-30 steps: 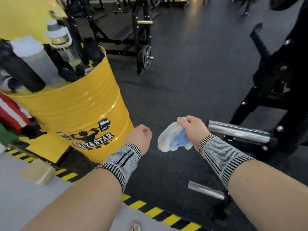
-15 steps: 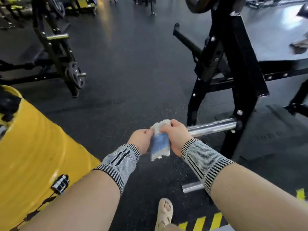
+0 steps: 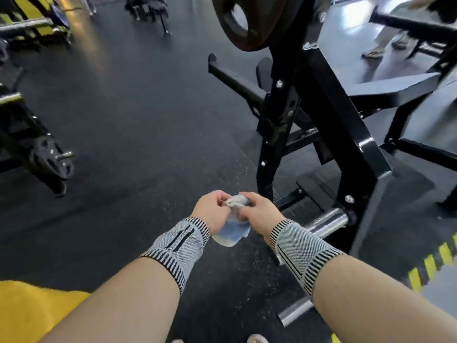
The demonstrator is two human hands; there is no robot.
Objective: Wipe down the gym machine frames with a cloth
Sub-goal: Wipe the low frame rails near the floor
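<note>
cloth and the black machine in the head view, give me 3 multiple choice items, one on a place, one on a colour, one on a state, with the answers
1. Where is the cloth?
A. Draped over the black frame
B. Between the two hands, in front of the body
C. Lying on the floor

2. What colour is the cloth?
A. White and light blue
B. Red
C. Dark green

3. How does the cloth stand against the black machine frame?
A. Pressed flat on the upright
B. Wrapped round the chrome peg
C. Bunched in the hands, apart from the frame

Answers:
1 B: the left hand and the right hand both grip it above the dark floor.
2 A: its top is whitish, the hanging part pale blue.
3 C: it is crumpled between the fingers, and the chrome peg and the frame lie off to the right, untouched.
</note>
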